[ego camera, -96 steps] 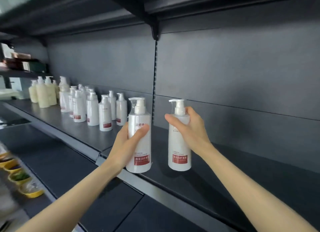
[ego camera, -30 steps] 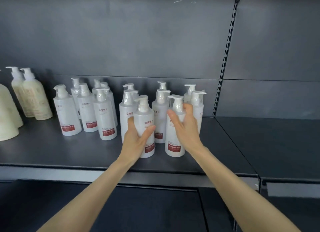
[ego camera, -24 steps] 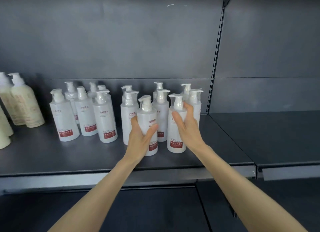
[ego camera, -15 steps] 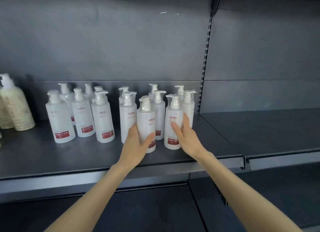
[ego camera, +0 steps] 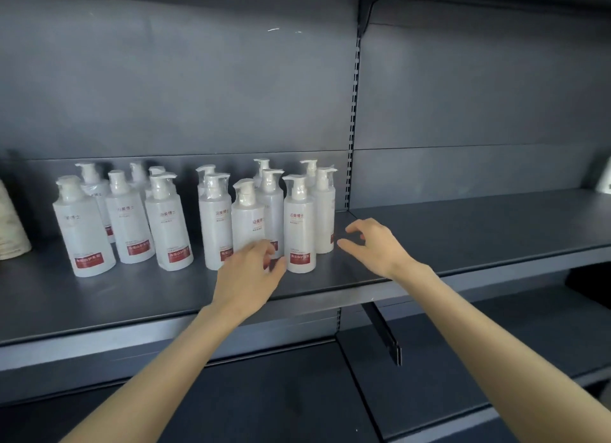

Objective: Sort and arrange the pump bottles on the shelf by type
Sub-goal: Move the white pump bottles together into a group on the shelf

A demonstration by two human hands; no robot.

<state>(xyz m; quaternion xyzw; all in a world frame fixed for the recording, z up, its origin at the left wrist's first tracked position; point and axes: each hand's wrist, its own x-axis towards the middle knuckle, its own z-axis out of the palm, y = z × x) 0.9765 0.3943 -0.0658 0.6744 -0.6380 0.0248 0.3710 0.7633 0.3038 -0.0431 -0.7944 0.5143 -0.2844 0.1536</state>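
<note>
Several white pump bottles with red labels stand in two clusters on the dark shelf (ego camera: 99,303). In the right cluster, one front bottle (ego camera: 248,217) stands just behind my left hand (ego camera: 246,274), and another front bottle (ego camera: 300,224) stands to its right. My left hand hovers in front of the first bottle, fingers loosely curled, holding nothing. Empty too, my right hand (ego camera: 373,247) floats to the right of the cluster, fingers relaxed and apart from the bottles. The left cluster (ego camera: 125,221) stands untouched.
A cream-coloured bottle (ego camera: 10,231) shows at the far left edge. The shelf section (ego camera: 479,227) right of the slotted upright (ego camera: 353,128) bears nothing but a pale object at the far right edge. A lower shelf (ego camera: 429,360) runs beneath.
Both hands let go of the two front bottles, which now stand on the shelf. The hands have drawn back, the right one moving off to the right.
</note>
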